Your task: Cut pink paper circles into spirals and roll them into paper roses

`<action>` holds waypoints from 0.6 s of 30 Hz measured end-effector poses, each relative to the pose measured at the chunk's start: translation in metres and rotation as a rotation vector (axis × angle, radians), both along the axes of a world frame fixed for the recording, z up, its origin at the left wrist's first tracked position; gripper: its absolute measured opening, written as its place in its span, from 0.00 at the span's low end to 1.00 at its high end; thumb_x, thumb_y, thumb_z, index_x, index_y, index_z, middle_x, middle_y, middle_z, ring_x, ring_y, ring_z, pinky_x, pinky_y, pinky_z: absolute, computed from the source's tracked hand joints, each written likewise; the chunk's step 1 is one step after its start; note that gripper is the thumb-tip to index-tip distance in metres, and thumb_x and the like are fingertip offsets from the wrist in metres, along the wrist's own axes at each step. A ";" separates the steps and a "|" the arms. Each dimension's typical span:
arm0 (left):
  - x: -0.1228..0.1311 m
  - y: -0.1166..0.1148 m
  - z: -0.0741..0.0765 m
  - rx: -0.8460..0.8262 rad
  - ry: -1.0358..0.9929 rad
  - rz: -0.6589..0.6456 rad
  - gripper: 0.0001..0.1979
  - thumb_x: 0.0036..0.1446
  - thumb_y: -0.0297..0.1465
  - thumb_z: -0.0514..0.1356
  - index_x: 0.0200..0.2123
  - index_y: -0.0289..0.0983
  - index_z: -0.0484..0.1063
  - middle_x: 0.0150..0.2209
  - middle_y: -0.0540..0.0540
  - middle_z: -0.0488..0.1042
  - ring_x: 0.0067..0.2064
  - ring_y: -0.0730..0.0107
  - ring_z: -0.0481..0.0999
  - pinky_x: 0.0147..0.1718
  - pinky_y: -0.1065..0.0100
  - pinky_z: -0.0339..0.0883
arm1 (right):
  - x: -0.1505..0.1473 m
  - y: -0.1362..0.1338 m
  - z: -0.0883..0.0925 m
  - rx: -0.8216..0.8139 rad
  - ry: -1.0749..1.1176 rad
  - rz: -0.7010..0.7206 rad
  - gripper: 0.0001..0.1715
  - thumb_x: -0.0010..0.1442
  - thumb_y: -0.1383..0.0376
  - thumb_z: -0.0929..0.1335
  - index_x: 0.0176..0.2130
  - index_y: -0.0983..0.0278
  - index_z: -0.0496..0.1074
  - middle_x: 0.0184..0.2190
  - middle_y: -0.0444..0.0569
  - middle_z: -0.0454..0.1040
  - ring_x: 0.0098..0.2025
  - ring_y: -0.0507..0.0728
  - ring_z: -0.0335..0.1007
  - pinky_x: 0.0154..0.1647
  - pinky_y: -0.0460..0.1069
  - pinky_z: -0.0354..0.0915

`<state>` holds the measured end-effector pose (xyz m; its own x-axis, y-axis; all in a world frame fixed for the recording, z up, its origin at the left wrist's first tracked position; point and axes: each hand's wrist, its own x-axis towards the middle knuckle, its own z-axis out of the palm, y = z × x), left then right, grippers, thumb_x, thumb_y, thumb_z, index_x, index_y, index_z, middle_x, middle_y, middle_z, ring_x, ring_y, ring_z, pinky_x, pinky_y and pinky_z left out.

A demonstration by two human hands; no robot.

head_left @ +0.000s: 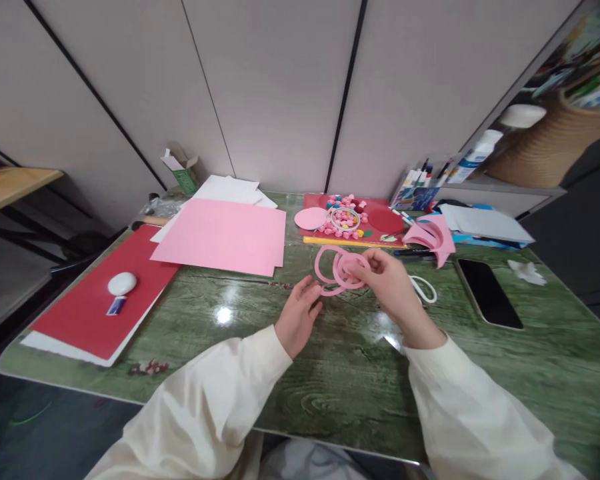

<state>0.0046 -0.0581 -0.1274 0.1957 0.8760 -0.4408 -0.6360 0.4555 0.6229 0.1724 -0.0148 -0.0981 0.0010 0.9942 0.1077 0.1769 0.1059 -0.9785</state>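
A curled strip of pink paper point(351, 270) with several loops hangs over the middle of the table. My right hand point(387, 283) pinches it at its right side, between thumb and fingers. At the strip's lower left is my left hand point(299, 317), its fingers apart; whether a fingertip touches the paper I cannot tell. Just right of my right hand, white scissor-like handles point(424, 289) stick out, the rest hidden behind the hand. Behind the strip lies a red sheet point(387, 221) with pink beads or small pieces, a pink paper circle point(310, 219) and a yellow pencil-like stick point(353, 243).
Pink sheets point(220, 233) and a red sheet point(100, 300) with a white round object point(123, 284) lie left. A phone point(489, 293), cut pink paper scraps point(433, 237) and a pen holder point(416, 190) are on the right. A wall panel point(280, 87) stands behind the table.
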 end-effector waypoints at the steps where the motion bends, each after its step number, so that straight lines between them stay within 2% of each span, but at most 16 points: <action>1: 0.002 -0.004 0.004 -0.066 -0.017 0.037 0.19 0.49 0.33 0.62 0.45 0.41 0.62 0.54 0.44 0.63 0.58 0.64 0.61 0.57 0.60 0.51 | 0.002 -0.004 0.004 0.002 0.035 -0.025 0.14 0.48 0.60 0.71 0.26 0.63 0.63 0.21 0.40 0.67 0.22 0.49 0.61 0.23 0.43 0.58; 3: 0.005 -0.009 0.011 -0.193 -0.066 0.043 0.17 0.50 0.36 0.61 0.43 0.39 0.63 0.55 0.41 0.62 0.57 0.62 0.62 0.55 0.60 0.56 | 0.007 -0.012 0.010 0.003 0.089 -0.065 0.14 0.47 0.61 0.72 0.26 0.63 0.63 0.20 0.40 0.68 0.22 0.48 0.61 0.23 0.43 0.59; 5: 0.007 -0.010 0.013 -0.245 -0.160 -0.072 0.19 0.51 0.41 0.60 0.42 0.35 0.64 0.54 0.35 0.63 0.55 0.58 0.65 0.53 0.60 0.60 | 0.011 -0.020 0.011 -0.008 0.110 -0.074 0.14 0.48 0.61 0.72 0.26 0.63 0.64 0.20 0.39 0.68 0.22 0.49 0.62 0.23 0.43 0.59; 8: 0.012 -0.006 0.008 -0.127 -0.258 -0.253 0.23 0.53 0.44 0.57 0.41 0.30 0.67 0.49 0.33 0.69 0.50 0.58 0.70 0.53 0.59 0.60 | 0.014 -0.031 0.004 -0.077 0.096 -0.015 0.14 0.48 0.60 0.72 0.26 0.63 0.64 0.21 0.39 0.67 0.22 0.49 0.61 0.23 0.43 0.58; 11: 0.019 0.000 -0.003 0.042 -0.185 -0.189 0.15 0.53 0.37 0.59 0.42 0.34 0.69 0.45 0.40 0.72 0.47 0.64 0.72 0.53 0.58 0.59 | 0.014 -0.035 -0.012 -0.139 0.081 0.000 0.15 0.48 0.57 0.71 0.26 0.63 0.63 0.19 0.38 0.65 0.20 0.48 0.59 0.20 0.43 0.55; 13: 0.023 0.004 -0.010 0.092 -0.110 -0.152 0.12 0.51 0.34 0.61 0.39 0.35 0.70 0.41 0.42 0.75 0.43 0.67 0.74 0.52 0.58 0.60 | 0.015 -0.034 -0.023 -0.147 0.071 -0.031 0.16 0.48 0.56 0.71 0.25 0.63 0.63 0.19 0.38 0.65 0.20 0.49 0.59 0.20 0.43 0.55; 16: 0.026 0.005 -0.016 0.167 0.036 -0.161 0.11 0.49 0.33 0.63 0.35 0.33 0.72 0.38 0.41 0.75 0.41 0.66 0.74 0.50 0.57 0.61 | 0.018 -0.032 -0.032 -0.140 0.053 -0.078 0.16 0.47 0.57 0.71 0.25 0.63 0.62 0.19 0.38 0.65 0.21 0.50 0.61 0.21 0.44 0.57; 18: 0.027 0.006 -0.017 0.228 0.167 -0.161 0.11 0.48 0.35 0.63 0.33 0.33 0.74 0.41 0.40 0.75 0.44 0.62 0.73 0.50 0.56 0.61 | 0.019 -0.031 -0.034 -0.142 0.059 -0.094 0.15 0.48 0.59 0.71 0.25 0.62 0.62 0.18 0.38 0.65 0.21 0.50 0.61 0.21 0.44 0.58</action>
